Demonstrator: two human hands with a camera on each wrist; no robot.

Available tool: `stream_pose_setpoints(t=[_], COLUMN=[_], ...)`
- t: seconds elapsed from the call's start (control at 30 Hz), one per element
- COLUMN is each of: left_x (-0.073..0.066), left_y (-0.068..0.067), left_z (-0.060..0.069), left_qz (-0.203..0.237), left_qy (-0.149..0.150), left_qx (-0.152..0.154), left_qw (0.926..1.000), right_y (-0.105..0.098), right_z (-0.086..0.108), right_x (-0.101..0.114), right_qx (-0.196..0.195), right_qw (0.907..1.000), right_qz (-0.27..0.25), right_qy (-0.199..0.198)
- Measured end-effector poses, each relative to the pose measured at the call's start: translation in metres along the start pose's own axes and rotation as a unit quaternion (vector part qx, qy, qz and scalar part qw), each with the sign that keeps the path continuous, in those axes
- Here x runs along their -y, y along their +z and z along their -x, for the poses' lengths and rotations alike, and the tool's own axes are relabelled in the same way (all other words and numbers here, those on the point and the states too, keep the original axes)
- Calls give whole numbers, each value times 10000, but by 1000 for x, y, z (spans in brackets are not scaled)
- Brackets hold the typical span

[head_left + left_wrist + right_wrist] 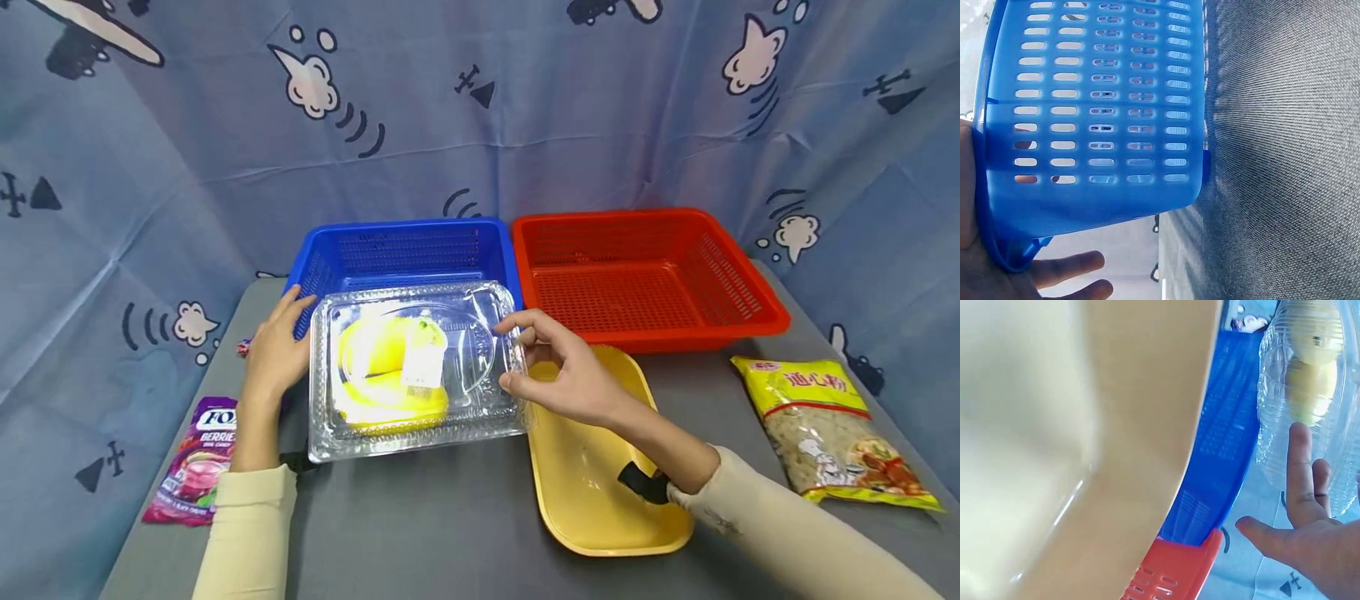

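A clear plastic clamshell box (480, 417) holds yellow fruit-like items (393, 408) under a white label; glare hides their exact kind. It appears tilted, overlapping the front of the blue basket (405, 227). My right hand (566, 367) is at the box's right side, index fingertip touching it. In the right wrist view the thumb stands apart from the box. My left hand (281, 350) is beside the box's left edge, by the basket's left rim. The left wrist view shows fingers (1069, 269) extended past the basket's corner; part of this hand is hidden.
A red basket (645, 342) adjoins the blue one. Below my right forearm lies a yellow tray (585, 500). A purple candy bag (198, 467) is at left, a pasta bag (832, 433) at right. A patterned curtain (480, 108) surrounds the grey table (420, 525).
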State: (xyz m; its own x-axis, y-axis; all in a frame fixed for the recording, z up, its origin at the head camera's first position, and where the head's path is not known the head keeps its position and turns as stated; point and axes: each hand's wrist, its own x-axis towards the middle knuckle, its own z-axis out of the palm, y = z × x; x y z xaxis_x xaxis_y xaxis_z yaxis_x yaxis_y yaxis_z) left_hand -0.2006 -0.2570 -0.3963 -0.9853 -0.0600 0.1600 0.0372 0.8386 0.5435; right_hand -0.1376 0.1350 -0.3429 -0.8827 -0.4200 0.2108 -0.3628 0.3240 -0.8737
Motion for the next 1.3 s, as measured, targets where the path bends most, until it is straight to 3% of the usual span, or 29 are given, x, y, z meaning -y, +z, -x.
stream_pose_setpoints(t=[0.2,0.4,0.63,0.9,1.07,1.3], left_x=[-3,-2,-1,-4,-5,-4], left_y=[-1,-1,0,-1,-1,0], left_z=[2,1,2,3,3,3], left_qz=[-72,-31,-54,60,111,149], left_qy=[111,14,-113,-109,-143,-219], left_qx=[27,17,101,93,140,112], left_qw=[9999,10000,9999,9999,9997,9996], right_y=[6,16,27,29,25,24], right_z=[22,36,40,36,32,24], right_x=[6,6,-3,-9,-11,-3], right_qx=[287,590,784,984,1440,1954], right_qw=[9995,9969,9923,9884,9772,9432], right_qz=[62,19,164,528,1252,2639], right_qy=[149,511,941,1025,930,511])
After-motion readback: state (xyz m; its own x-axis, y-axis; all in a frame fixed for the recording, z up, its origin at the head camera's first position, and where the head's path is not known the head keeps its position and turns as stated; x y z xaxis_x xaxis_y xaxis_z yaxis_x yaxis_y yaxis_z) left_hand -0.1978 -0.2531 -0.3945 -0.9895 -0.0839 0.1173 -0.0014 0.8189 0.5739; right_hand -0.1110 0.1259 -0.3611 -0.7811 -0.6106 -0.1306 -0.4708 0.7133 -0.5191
